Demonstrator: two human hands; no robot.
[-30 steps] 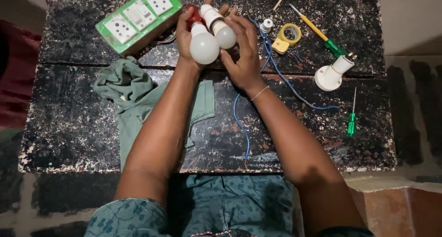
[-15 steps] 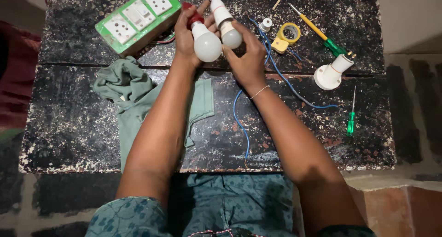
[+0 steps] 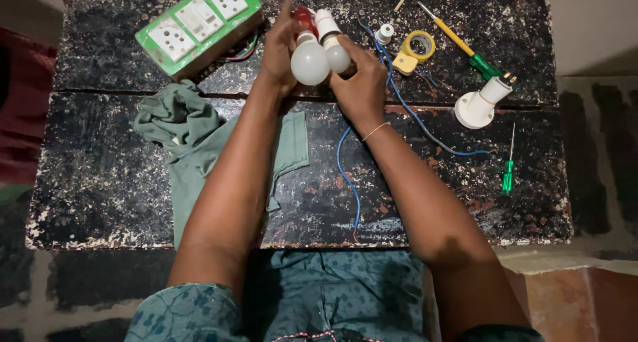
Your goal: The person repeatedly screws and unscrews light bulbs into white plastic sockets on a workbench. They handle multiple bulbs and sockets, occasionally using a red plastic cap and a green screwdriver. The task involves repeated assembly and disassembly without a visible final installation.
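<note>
My left hand [image 3: 278, 53] holds a white light bulb with a red base [image 3: 309, 59], its globe pointing toward me. My right hand [image 3: 362, 83] grips a second white bulb [image 3: 333, 46] right beside the first; the two bulbs touch side by side. Both hands hover over the far middle of a worn black table [image 3: 119, 202]. A blue wire [image 3: 405, 109] runs from behind my right hand across the tabletop.
A green switchboard with white sockets [image 3: 196, 23] lies at far left. A green cloth [image 3: 193, 142] sits under my left forearm. At right lie a white bulb holder [image 3: 480, 104], yellow tape roll [image 3: 417, 47], a yellow-green screwdriver [image 3: 458, 39] and a small green screwdriver [image 3: 508, 169].
Both hands with the bulbs have shifted slightly; the two bulbs have come closer together and now sit side by side.
</note>
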